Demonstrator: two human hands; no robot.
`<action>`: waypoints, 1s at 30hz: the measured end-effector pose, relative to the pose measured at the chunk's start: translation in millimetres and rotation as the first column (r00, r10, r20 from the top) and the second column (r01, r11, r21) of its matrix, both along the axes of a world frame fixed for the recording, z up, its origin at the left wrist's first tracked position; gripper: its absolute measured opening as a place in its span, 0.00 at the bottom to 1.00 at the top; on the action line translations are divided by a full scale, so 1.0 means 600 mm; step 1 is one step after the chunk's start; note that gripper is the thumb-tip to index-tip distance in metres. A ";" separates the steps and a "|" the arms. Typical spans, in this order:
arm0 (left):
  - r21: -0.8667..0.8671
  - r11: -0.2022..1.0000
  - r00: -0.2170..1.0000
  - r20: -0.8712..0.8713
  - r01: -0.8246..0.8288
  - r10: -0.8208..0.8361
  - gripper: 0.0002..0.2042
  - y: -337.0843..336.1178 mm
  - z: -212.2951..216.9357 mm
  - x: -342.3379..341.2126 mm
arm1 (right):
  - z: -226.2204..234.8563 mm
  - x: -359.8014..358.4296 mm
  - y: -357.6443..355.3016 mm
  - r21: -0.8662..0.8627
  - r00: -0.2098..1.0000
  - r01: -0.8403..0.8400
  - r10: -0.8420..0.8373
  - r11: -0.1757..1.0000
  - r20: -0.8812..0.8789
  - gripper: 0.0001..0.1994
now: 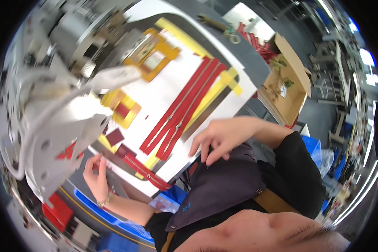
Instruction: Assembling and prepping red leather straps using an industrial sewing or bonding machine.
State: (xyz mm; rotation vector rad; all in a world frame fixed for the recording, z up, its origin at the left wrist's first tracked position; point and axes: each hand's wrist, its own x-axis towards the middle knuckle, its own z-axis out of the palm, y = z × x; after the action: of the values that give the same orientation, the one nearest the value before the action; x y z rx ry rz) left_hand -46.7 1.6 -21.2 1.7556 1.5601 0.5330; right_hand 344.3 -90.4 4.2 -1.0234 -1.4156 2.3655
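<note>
My left hand is raised at the left edge of the white work table, beside the sewing machine, with thumb and fingers apart and nothing seen in it. Close to it, a red zipper with a dark-red fabric piece near its end lies along the near table edge, its other end drooping over. My right hand hovers by the near right edge, fingers loosely bent and spread, holding nothing visible. Two long red zippers with metal teeth and sliders lie side by side ahead of it.
A white sewing machine fills the left side. Yellow fixtures and yellow tape sit on the white table. An open cardboard box stands at the right, with more red zippers behind it. Blue bins are below.
</note>
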 end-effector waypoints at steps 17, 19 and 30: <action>-0.256 0.926 0.918 -0.210 0.279 -0.335 0.16 -0.025 0.056 0.046 | -0.207 0.495 -0.226 0.737 -0.334 0.195 -0.663 0.647 0.671 0.11; -0.282 0.919 0.911 -0.231 0.274 -0.342 0.16 -0.033 0.068 0.066 | -0.229 0.494 -0.214 0.765 -0.284 0.204 -0.711 0.610 0.643 0.11; -0.346 0.809 0.790 -0.238 0.475 -0.565 0.18 -0.039 0.122 0.243 | -0.409 0.557 -0.148 0.815 0.027 0.021 -0.815 0.579 0.579 0.07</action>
State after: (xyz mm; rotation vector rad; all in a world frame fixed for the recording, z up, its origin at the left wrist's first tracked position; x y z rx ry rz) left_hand 99.1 -22.0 52.1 2.0165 1.1855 -0.2597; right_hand 678.8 -178.9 -241.1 -2.4216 -1.4807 0.3233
